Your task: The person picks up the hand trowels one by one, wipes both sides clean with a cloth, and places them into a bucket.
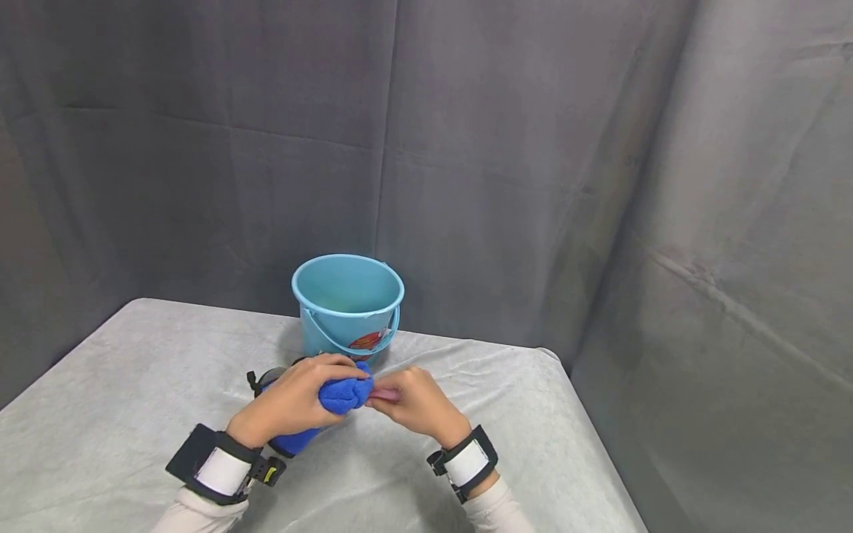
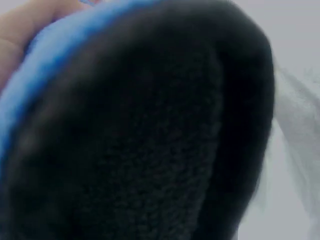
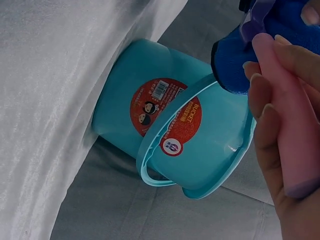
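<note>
My left hand (image 1: 296,396) grips a fuzzy blue cloth (image 1: 345,394) with black edging, its fingers and thumb curled round it. A dark, fleecy side of the cloth (image 2: 150,125) fills most of the left wrist view. In my right hand (image 1: 420,403) is a tool with a smooth pink handle (image 3: 290,115), held between curled fingers and thumb. The handle runs into a purple neck (image 3: 255,22), which meets the blue cloth. The cloth hides the tool's head. Both hands are close together above the table, in front of the bucket.
A light-blue bucket (image 1: 349,326) with a swing handle and a red label stands upright at the table's back edge. Whitish cloth covers the table (image 1: 520,414). Grey curtains (image 1: 480,163) hang behind and to the right. A small black tab (image 1: 253,381) shows beyond my left wrist.
</note>
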Tool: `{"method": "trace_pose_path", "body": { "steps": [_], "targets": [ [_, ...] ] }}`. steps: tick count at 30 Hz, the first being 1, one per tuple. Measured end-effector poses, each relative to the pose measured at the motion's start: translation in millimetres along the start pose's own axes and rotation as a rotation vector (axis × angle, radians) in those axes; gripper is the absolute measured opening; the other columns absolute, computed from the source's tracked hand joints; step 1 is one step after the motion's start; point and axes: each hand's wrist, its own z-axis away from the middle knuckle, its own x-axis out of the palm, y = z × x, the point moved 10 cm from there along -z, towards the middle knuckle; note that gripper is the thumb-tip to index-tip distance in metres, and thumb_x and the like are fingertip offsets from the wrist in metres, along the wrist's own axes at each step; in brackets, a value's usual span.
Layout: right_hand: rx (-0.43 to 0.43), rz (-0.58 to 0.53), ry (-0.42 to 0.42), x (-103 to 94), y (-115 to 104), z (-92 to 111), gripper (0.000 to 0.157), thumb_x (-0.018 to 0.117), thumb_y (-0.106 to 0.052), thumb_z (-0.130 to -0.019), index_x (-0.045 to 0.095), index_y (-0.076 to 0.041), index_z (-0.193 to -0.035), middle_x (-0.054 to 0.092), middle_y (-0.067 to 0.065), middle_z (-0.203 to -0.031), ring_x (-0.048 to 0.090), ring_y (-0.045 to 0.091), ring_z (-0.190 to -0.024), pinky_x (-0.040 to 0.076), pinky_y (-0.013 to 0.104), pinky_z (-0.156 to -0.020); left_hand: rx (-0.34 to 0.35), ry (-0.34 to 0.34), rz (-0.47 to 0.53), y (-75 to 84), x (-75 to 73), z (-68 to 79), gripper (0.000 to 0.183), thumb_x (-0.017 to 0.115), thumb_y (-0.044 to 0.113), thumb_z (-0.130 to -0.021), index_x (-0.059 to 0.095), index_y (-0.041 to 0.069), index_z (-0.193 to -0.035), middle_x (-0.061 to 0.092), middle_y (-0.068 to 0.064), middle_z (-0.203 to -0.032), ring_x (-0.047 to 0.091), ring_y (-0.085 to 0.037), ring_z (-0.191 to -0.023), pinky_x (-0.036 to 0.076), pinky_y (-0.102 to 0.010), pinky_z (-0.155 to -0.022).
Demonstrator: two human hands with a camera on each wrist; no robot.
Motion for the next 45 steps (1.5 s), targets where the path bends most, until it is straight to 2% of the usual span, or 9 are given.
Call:
{"method": "trace_pose_path", "body": {
  "steps": [3,5,10,14,18,31,45],
  "targets": [
    [-0.010,0.017,0.009,-1.4,0,0,0.008,0.083,-0.017,-0.085,0.081,-0.019,-0.093,0.077,-0.012,-0.087,0.068,-0.004,-0.081,0.049,0.011,-0.070,0.013,-0.023,-0.041,3.6,4.8,-0.6,0.065,0.086,0.021,-0.074,0.066,0.021,-0.136,0.064,0.000,-0.136,0.061,-0.024,-0.124,0.050,-0.050,-0.098],
    [-0.015,0.025,0.016,-2.4,0,1,0.009,0.083,-0.017,-0.085,0.081,-0.019,-0.094,0.077,-0.011,-0.087,0.068,-0.004,-0.081,0.049,0.011,-0.070,0.031,-0.039,-0.064,6.0,8.3,-1.2,0.065,0.084,0.021,-0.075,0.065,0.020,-0.137,0.065,0.001,-0.136,0.061,-0.022,-0.125,0.049,-0.049,-0.098],
    [-0.009,-0.005,0.022,-3.4,3,2,0.010,0.083,-0.016,-0.085,0.082,-0.017,-0.095,0.078,-0.010,-0.089,0.069,-0.004,-0.082,0.051,0.012,-0.072,0.057,-0.017,-0.107,8.9,9.9,-1.8,0.055,0.083,0.021,-0.075,0.070,0.021,-0.128,0.071,0.010,-0.118,0.066,-0.011,-0.107,0.052,-0.040,-0.091],
    [-0.005,-0.042,0.016,-1.2,4,2,0.011,0.082,-0.016,-0.086,0.082,-0.017,-0.097,0.078,-0.009,-0.091,0.069,-0.004,-0.085,0.051,0.011,-0.075,0.053,0.014,-0.142,9.8,8.5,-1.1,0.050,0.084,0.021,-0.074,0.071,0.021,-0.122,0.072,0.010,-0.110,0.065,-0.013,-0.097,0.052,-0.038,-0.084],
    [-0.008,-0.050,0.022,-1.3,4,3,0.011,0.082,-0.017,-0.086,0.082,-0.017,-0.097,0.078,-0.010,-0.091,0.068,-0.005,-0.085,0.051,0.011,-0.075,0.049,0.020,-0.161,10.3,8.9,-2.0,0.047,0.084,0.021,-0.075,0.072,0.020,-0.120,0.072,0.009,-0.107,0.064,-0.015,-0.094,0.051,-0.038,-0.081],
    [0.009,-0.015,0.003,3.4,6,6,0.011,0.083,-0.020,-0.086,0.082,-0.019,-0.098,0.078,-0.012,-0.092,0.070,-0.002,-0.088,0.051,0.012,-0.077,0.017,-0.022,-0.136,0.7,14.7,-0.5,0.047,0.087,0.023,-0.075,0.072,0.020,-0.120,0.072,0.008,-0.107,0.064,-0.016,-0.095,0.051,-0.040,-0.083],
    [0.034,0.013,0.006,-0.2,10,4,0.014,0.083,-0.018,-0.085,0.083,-0.019,-0.099,0.078,-0.011,-0.092,0.072,-0.001,-0.088,0.053,0.014,-0.077,-0.065,-0.041,-0.054,-22.2,3.8,3.8,0.046,0.087,0.019,-0.075,0.072,0.020,-0.119,0.073,0.006,-0.111,0.066,-0.018,-0.102,0.055,-0.044,-0.089]
  ]
}}
